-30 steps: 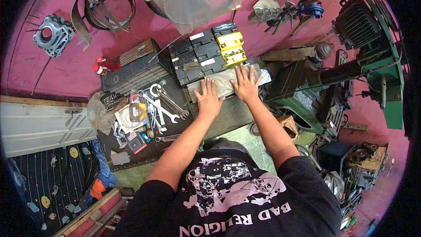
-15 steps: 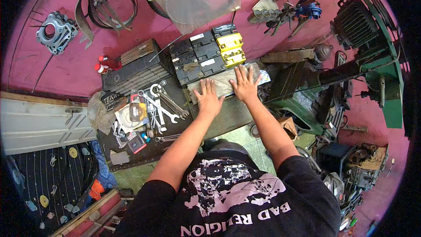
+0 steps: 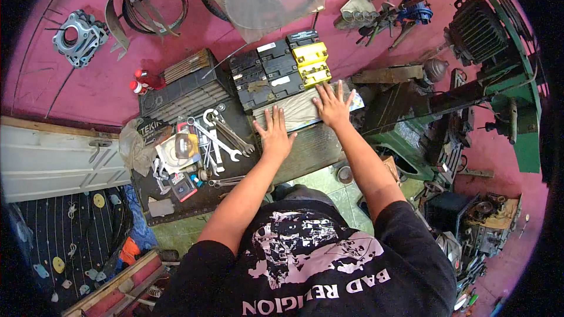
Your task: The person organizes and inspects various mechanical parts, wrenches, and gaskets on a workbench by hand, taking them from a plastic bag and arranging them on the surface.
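My left hand (image 3: 275, 135) lies flat with its fingers spread, at the left part of a greyish folded cloth (image 3: 299, 109). On the right end of that cloth rests my right hand (image 3: 333, 107), palm down, fingers apart. The cloth is stretched lengthwise along the workbench (image 3: 311, 147), and a bluish-white sheet (image 3: 357, 103) shows from beneath its right end. Just behind the cloth stand several black batteries (image 3: 276, 63) in rows, with two yellow batteries (image 3: 311, 61) at their right side.
Left on the bench lie several wrenches (image 3: 226, 138), a small box (image 3: 183, 188) and a plastic bag (image 3: 136, 147). Behind them are a dark ribbed case (image 3: 182, 91) and red bottles (image 3: 154, 80). A green machine (image 3: 514, 103) stands at the right.
My hands have moved a little farther apart along the cloth, the left one leftward, the right one to the right. The cloth looks flatter and more of its middle shows.
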A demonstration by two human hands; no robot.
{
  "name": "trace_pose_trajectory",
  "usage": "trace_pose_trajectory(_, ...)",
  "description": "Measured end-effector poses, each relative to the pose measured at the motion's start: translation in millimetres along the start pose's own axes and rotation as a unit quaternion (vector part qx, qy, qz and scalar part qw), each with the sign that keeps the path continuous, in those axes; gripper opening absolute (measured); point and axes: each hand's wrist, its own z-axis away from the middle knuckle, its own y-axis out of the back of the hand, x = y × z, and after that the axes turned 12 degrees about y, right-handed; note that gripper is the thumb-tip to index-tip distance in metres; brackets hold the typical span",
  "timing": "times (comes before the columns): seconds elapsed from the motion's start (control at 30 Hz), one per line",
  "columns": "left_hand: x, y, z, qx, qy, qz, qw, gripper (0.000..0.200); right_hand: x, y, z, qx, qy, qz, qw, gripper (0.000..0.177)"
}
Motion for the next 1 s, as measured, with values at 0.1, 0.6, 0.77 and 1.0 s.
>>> trace_pose_trajectory(0.1, -4, 1, 5, 0.002, -0.014, -0.032, 0.999, 0.092, -1, -6, -8, 0.037, -0.016, -0.002, 0.999, 0.057)
trace_pose_trajectory(0.6, -30, 2, 19, 0.0, 0.012, 0.019, 1.0, 0.087, 21, -11, 10, 0.029, -0.094, -0.009, 0.995, 0.063)
trace_pose_trajectory(0.77, -58, -17, 13, 0.039, 0.191, 0.3, 0.934, 0.075, 79, -24, 1, 0.093, -0.245, -0.283, 0.923, 0.058)
trace_pose_trajectory(1.0, -64, -71, -20, -0.016, 0.241, 0.531, 0.812, 0.068, 113, -27, -15, 0.072, -0.129, -0.675, 0.723, 0.066)
